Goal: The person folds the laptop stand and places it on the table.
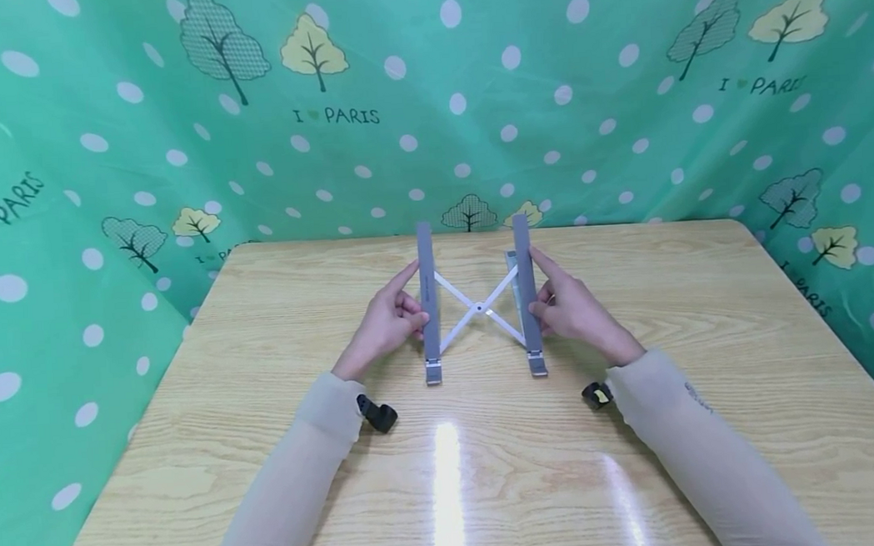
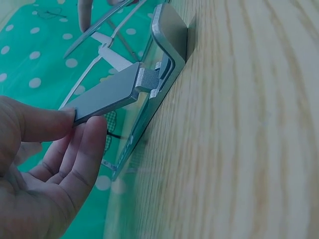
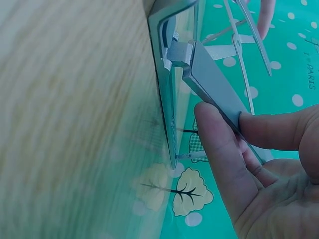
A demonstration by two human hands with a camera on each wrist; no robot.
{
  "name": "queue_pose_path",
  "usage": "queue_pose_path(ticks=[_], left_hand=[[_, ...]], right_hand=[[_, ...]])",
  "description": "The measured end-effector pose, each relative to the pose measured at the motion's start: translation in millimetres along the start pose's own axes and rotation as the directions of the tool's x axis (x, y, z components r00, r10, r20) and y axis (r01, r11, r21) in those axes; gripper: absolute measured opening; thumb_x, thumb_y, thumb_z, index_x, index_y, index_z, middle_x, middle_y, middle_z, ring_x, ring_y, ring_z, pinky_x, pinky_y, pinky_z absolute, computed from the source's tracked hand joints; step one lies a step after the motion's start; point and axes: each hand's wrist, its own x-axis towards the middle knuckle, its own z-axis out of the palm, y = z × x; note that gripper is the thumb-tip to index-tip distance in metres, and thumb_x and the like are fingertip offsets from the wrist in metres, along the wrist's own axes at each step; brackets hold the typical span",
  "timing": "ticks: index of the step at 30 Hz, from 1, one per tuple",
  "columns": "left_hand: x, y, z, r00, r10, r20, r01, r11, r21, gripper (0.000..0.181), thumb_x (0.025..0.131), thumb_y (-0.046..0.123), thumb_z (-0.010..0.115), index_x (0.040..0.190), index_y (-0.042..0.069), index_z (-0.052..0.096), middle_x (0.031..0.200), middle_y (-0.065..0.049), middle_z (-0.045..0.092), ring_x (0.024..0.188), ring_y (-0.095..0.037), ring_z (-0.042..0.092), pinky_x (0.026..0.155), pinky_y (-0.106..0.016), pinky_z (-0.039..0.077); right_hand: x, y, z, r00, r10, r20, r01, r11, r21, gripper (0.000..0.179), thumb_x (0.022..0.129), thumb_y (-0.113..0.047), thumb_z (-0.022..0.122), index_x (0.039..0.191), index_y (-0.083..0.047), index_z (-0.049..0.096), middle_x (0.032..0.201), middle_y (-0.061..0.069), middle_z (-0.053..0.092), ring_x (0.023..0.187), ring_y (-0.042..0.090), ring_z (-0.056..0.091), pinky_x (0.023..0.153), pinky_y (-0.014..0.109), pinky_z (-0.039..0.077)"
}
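Observation:
A grey folding laptop stand (image 1: pixel 428 298) stands on the table with its two long side bars apart, joined by a silver X-shaped brace (image 1: pixel 479 308). My left hand (image 1: pixel 387 318) pinches the left bar, thumb on one face and fingers beneath, as the left wrist view shows. On the other side my right hand (image 1: pixel 570 307) pinches the right bar (image 1: pixel 527 284) between thumb and fingers. Both index fingers reach forward along the bars. In each wrist view the upper bar slants up from a lower strip on the table, hinged near the turned-up front lip (image 2: pixel 169 27).
The wooden table (image 1: pixel 270 484) extends around the stand on all sides. Behind and to the sides hangs a green dotted cloth (image 1: pixel 459 138) with trees printed on it. Small black wrist cameras (image 1: pixel 377 414) sit at both cuffs.

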Motion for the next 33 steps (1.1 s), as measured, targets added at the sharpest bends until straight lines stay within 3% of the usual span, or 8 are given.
queue_pose_path(ticks=[19,33], left_hand=[[-1.2,1.5,5.8,1.0,0.01,0.005,-0.01,0.999,0.031,0.091,0.083,-0.009,0.065,0.151,0.034,0.023,0.088,-0.016,0.061,0.072,-0.032,0.063,0.063,-0.037,0.059],[-2.4,3.5,7.5,1.0,0.013,-0.003,-0.013,1.0,0.028,0.091,0.082,-0.011,0.065,0.152,0.031,0.024,0.084,-0.012,0.059,0.069,-0.031,0.063,0.061,-0.037,0.059]], right_hand=[[-1.0,0.0,4.8,1.0,0.008,0.0,-0.008,1.0,-0.026,0.09,0.091,0.004,0.055,0.154,-0.034,0.004,0.089,0.016,0.054,0.073,0.028,0.063,0.059,0.037,0.059],[-2.7,-3.4,8.4,1.0,-0.009,0.006,0.009,1.0,-0.017,0.09,0.091,0.005,0.055,0.154,-0.033,0.003,0.088,0.016,0.053,0.072,0.029,0.062,0.059,0.038,0.059]])
